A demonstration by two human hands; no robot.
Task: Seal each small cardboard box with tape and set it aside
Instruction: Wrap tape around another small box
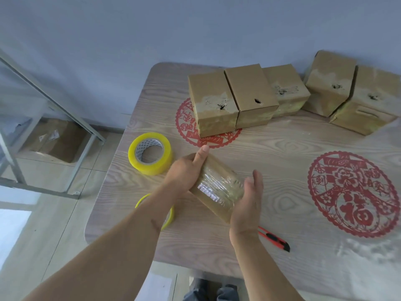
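Two hands hold a small cardboard box [217,187] just above the wooden tabletop [282,148]. Shiny clear tape is wrapped over the box. The left hand [186,170] is on the far left end of the box, with its thumb lying straight along the top edge. The right hand [247,203] presses flat on the near right end, and its fingers [257,181] are straight and close together. The box is tilted between the two hands.

A big yellow tape roll [150,153] lies flat on the tabletop to the left of the box. A second yellow tape roll [170,216] peeks out from under the left arm. A red and black box cutter [274,238] lies near the right wrist.

Five more cardboard boxes [249,94] stand in a row at the back of the tabletop, near the wall. Two round red paper cut-outs [351,194] lie flat on the tabletop.
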